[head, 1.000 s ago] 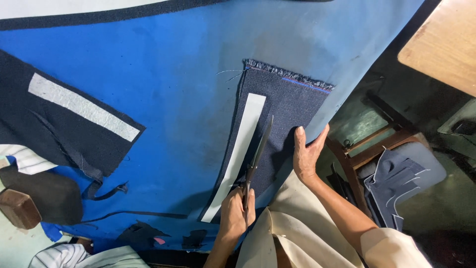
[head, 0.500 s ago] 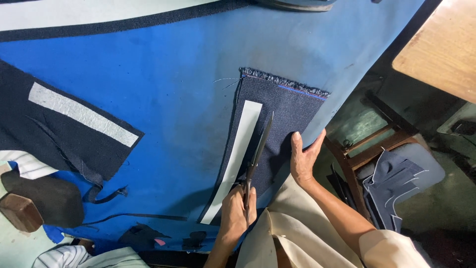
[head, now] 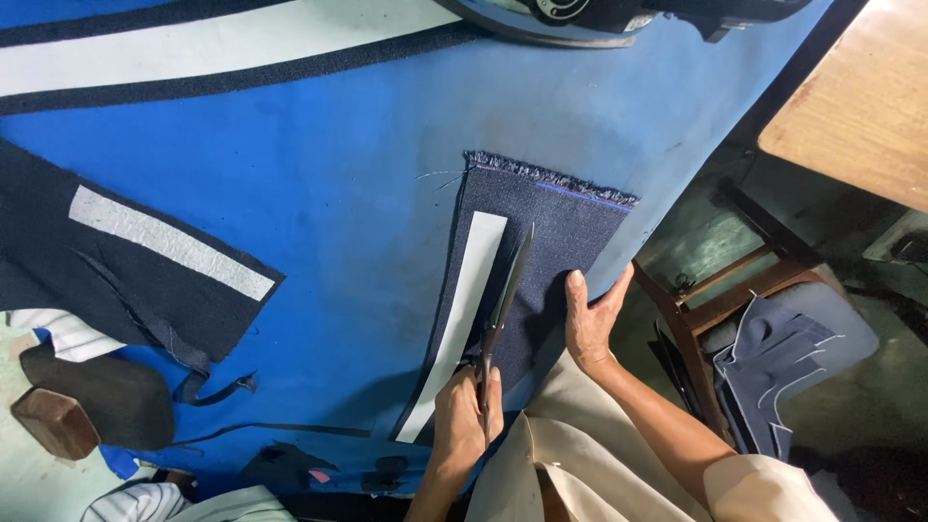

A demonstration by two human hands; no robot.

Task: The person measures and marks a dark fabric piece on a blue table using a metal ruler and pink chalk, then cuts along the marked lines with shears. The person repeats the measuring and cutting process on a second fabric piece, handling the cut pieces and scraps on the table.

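Now gripping the handles of the long dark steel scissors (head: 503, 300) in the left hand (head: 462, 425), fingers closed tight round them, blades lying nearly shut along the dark navy denim piece (head: 565, 237), just beside the long white strip (head: 462, 309) lying on it. Pressing down on the denim's right side with the right hand (head: 590, 324), palm flat and fingers spread, holding nothing.

Probably best working with the lower blade sliding on the blue padded bench (head: 338, 213), cutting in long strokes parallel to the strip, and holding the flat hand close beside the blades yet clear of the tips, so as not to be letting the cloth creep.

Watching the edges: lying right at the bench's slanting right edge, with the right hand's fingertips almost over it and a wooden chair (head: 701, 309) carrying grey-blue cut pieces (head: 773, 358) below. Leaving open blue room to the left, between this denim and another dark piece with a white strip (head: 145, 261), well apart.
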